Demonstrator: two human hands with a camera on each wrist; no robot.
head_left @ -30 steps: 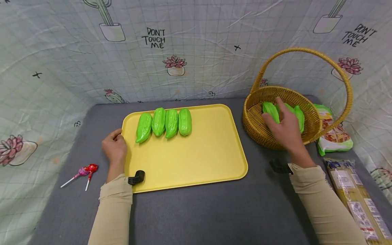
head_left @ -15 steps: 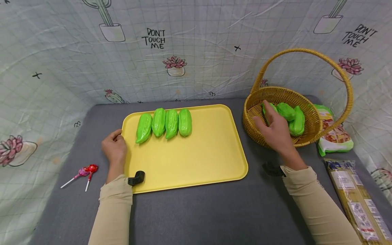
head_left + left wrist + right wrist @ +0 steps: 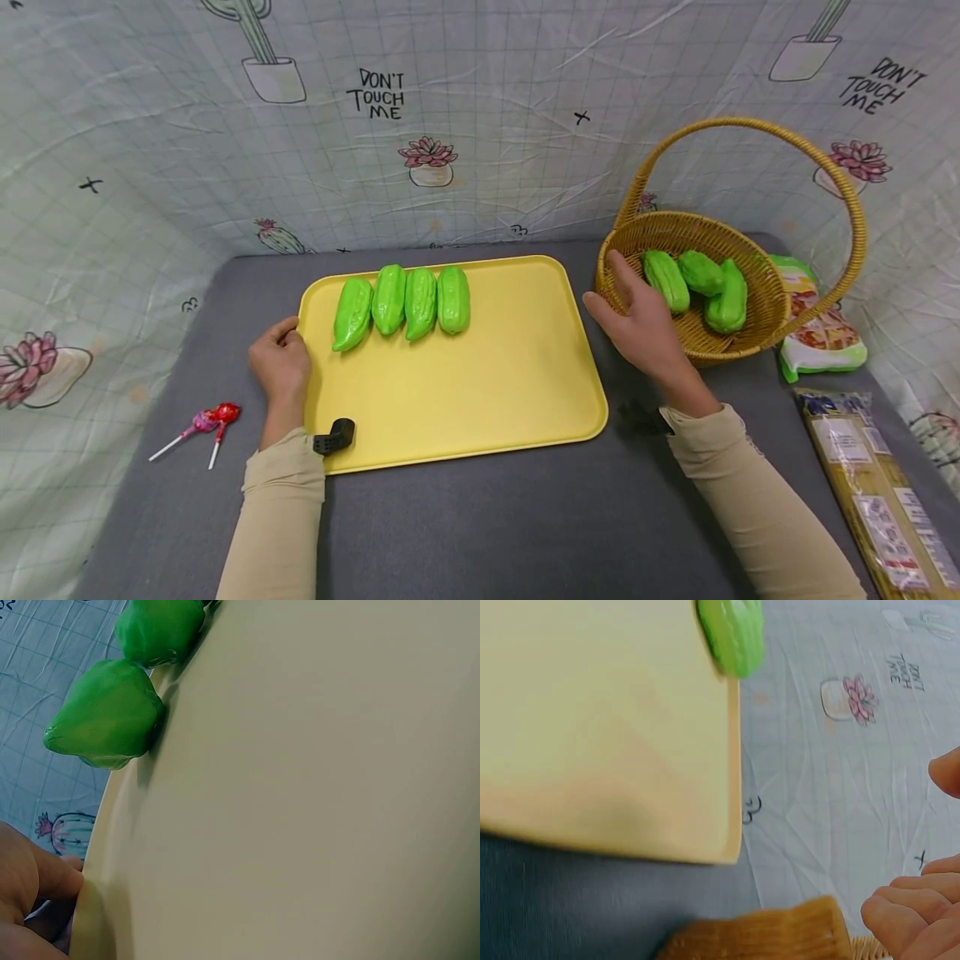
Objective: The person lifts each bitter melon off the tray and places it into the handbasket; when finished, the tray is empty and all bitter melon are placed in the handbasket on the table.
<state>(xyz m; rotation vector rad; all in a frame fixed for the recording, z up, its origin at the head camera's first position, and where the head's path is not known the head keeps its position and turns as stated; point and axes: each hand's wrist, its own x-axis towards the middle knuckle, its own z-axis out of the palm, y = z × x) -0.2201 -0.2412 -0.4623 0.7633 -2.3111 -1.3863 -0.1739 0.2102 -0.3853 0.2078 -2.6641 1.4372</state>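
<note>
The right hand (image 3: 637, 321) has been pulled back out of the basket (image 3: 757, 337), toward the left and nearer to the person. A second ago it was laid over the green gourds (image 3: 693, 283) inside; now all three are uncovered and nothing is held. The hand is now placed at the basket's left rim, beside the yellow tray (image 3: 517, 392).

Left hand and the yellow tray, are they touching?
Touching. In the left wrist view a fingertip of the left hand presses against the tray at its edge; the head view agrees.
</note>
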